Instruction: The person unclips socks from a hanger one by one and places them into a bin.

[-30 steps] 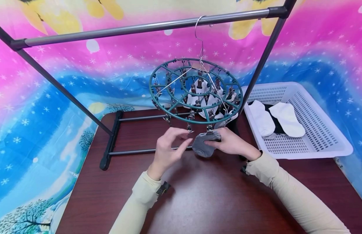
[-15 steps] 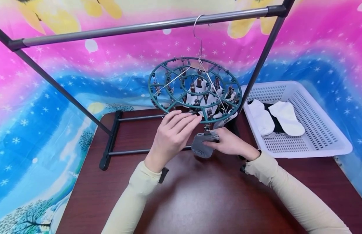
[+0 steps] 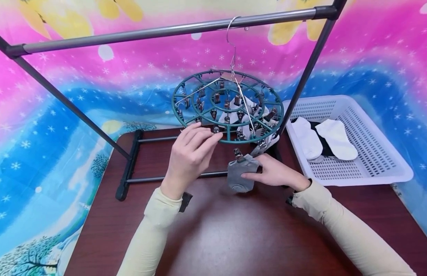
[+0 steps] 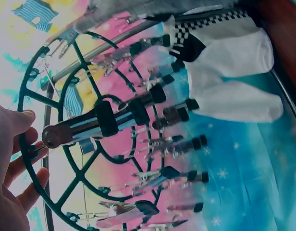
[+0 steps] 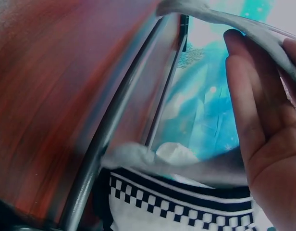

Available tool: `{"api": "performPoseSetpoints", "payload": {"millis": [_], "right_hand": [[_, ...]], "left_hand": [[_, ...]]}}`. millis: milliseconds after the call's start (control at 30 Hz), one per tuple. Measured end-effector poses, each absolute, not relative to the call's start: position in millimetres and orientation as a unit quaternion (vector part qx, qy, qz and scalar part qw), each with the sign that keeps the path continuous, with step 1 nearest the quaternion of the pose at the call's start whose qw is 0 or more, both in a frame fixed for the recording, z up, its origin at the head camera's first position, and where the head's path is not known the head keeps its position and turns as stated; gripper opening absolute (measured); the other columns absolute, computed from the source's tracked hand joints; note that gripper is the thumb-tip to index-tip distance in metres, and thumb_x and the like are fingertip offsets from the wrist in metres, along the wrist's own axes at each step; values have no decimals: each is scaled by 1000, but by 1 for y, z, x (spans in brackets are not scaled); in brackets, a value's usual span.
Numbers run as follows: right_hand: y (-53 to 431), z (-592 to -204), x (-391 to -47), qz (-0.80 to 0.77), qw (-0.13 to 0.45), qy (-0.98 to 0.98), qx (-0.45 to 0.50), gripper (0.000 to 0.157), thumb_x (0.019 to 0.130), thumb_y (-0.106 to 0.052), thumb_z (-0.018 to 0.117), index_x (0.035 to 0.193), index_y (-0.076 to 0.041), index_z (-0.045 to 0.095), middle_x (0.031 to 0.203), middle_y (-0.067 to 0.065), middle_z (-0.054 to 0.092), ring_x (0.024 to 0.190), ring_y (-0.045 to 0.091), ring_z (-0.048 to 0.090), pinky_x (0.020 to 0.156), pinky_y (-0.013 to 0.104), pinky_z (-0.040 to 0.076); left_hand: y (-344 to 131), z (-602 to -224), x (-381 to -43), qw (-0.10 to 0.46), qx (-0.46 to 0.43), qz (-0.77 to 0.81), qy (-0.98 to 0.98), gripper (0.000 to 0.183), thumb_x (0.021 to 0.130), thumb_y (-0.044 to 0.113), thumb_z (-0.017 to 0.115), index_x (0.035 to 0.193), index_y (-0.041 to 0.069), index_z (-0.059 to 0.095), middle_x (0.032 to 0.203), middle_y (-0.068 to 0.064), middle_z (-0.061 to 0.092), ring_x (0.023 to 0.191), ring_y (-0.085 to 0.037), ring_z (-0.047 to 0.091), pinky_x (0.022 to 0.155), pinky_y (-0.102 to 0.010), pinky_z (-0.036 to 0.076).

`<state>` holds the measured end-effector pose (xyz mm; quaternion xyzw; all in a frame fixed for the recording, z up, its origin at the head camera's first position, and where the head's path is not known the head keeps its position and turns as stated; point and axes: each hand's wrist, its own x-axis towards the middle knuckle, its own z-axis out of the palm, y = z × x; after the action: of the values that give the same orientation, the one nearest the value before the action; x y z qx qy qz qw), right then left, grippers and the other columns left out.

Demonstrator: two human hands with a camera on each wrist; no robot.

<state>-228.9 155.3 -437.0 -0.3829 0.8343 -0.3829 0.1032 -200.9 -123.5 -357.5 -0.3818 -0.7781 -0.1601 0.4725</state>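
Observation:
A round green clip hanger (image 3: 230, 142) hangs by its metal hook from the rack's bar. At its front left rim is my left hand (image 3: 189, 157); in the left wrist view thumb and fingers curl round the green rim, beside a large metal clip (image 4: 107, 118). Below the front rim a grey sock (image 3: 241, 179) hangs from a metal clip (image 3: 238, 154). My right hand (image 3: 277, 172) pinches that sock at its right edge, thumb in front. White socks (image 4: 234, 101) with checkered cuffs hang from clips farther back, partly hidden by the hanger in the head view.
A white perforated basket (image 3: 379, 178) stands to the right with white socks (image 3: 337, 140) and something black under them. The rack's top bar (image 3: 165, 31) and its uprights frame the hanger; lower rails (image 3: 147, 179) cross the brown table (image 3: 227, 237). Patterned cloth hangs behind.
My left hand has gone from beside a front clip up and left to the rim. The hanger has turned, its clips shifting. My right hand keeps hold of the grey sock, which now hangs straighter.

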Motion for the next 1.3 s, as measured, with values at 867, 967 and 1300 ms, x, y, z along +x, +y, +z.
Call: {"api": "performPoseSetpoints", "payload": {"millis": [867, 967, 1300], "right_hand": [[152, -440, -220, -389, 110, 823, -399, 6, 100, -18, 70, 105, -17, 73, 93, -10, 72, 82, 1, 62, 74, 25, 50], [151, -442, -220, -388, 113, 823, -398, 10, 101, -18, 68, 91, -17, 70, 76, -14, 57, 73, 2, 53, 70, 25, 44], [150, -443, -220, -377, 121, 830, -393, 14, 103, -19, 66, 90, -19, 71, 70, -17, 45, 69, 3, 48, 68, 25, 41]], "left_hand": [[-158, -374, -222, 468, -337, -191, -794, 28, 96, 11, 72, 124, 5, 72, 125, -14, 71, 128, -34, 61, 116, -52, 42], [-157, -379, -220, 466, -341, -189, -794, 32, 96, 13, 73, 127, 7, 71, 129, -14, 70, 130, -35, 60, 117, -51, 42], [-147, -390, -214, 499, -343, -192, -772, 45, 92, 10, 74, 136, 11, 67, 135, -12, 67, 133, -33, 56, 116, -50, 43]]}}
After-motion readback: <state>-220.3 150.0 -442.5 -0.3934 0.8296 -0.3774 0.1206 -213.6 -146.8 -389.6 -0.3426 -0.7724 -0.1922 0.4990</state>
